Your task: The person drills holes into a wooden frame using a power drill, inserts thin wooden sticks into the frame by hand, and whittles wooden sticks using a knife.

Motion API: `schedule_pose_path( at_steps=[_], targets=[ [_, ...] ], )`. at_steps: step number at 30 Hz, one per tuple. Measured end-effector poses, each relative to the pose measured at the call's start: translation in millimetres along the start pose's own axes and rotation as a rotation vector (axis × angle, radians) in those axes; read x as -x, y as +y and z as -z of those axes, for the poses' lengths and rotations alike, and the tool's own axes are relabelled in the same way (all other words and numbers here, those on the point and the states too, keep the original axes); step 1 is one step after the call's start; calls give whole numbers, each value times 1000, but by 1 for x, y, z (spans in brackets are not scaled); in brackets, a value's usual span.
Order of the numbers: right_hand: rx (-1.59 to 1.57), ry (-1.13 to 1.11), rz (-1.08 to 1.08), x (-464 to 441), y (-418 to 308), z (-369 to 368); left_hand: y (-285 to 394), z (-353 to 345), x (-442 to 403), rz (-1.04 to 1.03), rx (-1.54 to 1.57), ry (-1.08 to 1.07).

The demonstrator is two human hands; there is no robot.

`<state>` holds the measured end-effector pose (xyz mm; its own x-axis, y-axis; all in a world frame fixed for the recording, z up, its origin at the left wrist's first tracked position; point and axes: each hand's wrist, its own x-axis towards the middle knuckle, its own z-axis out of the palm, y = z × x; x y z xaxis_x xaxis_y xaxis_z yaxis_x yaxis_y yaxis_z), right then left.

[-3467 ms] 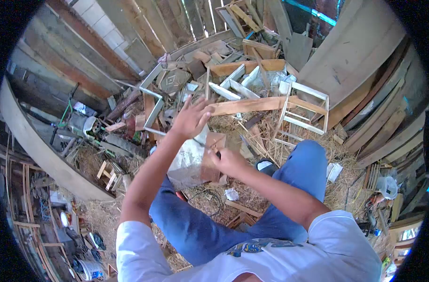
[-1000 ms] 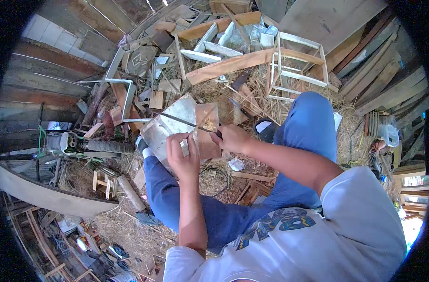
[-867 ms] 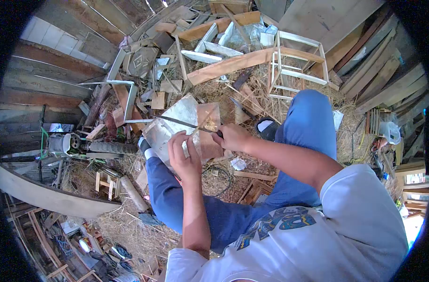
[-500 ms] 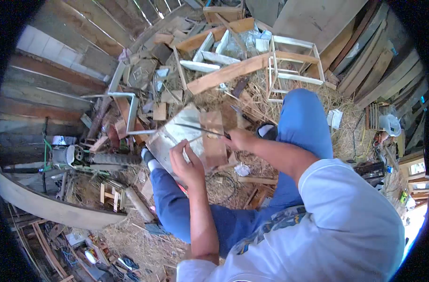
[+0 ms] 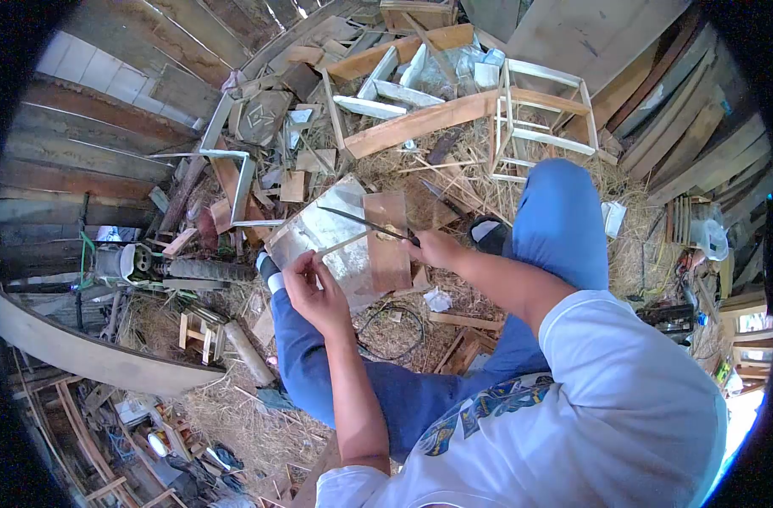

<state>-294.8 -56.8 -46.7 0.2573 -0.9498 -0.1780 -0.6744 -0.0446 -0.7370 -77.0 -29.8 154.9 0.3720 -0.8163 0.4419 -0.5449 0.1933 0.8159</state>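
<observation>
My right hand [image 5: 441,251] is closed round the black handle of a long, dark-bladed knife [image 5: 351,218]. The blade points left, over a pale, worn board [image 5: 323,227] between my legs. In my left hand [image 5: 317,295], fingers and thumb pinch one end of a thin wooden stick [image 5: 344,245]. Its other end reaches right, close to the blade near the handle; whether they touch I cannot tell. Under that end lies a brown wooden piece [image 5: 388,264], across the board's right side.
White wooden frames [image 5: 543,135] and a long plank [image 5: 420,127] lie ahead. Another knife [image 5: 441,196] rests on the straw beyond my right hand. A wheeled machine [image 5: 141,267] stands left, behind a curved panel [image 5: 99,360]. Crumpled paper [image 5: 437,300] and a cable coil [image 5: 391,332] are nearby.
My left hand has drawn left, and more of the stick shows between it and the blade. The knife stays in my right hand, its blade more steeply angled. The view has shifted slightly.
</observation>
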Motion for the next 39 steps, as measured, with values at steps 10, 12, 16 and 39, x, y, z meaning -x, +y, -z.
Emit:
schedule_pose_path(
  at_steps=[10,12,16,39],
  targets=[
    [-108,-53,-39,15,-55,45,1,-2,3,-55,-63,-9],
    [-81,-100,-66,24,-80,59,1,2,9,-55,-97,4],
    [-137,-72,4,44,-114,63,0,4,21,-41,-115,27],
    [-152,-217,-181,46,3,41,-79,34,21,267,287,276]
  ],
)
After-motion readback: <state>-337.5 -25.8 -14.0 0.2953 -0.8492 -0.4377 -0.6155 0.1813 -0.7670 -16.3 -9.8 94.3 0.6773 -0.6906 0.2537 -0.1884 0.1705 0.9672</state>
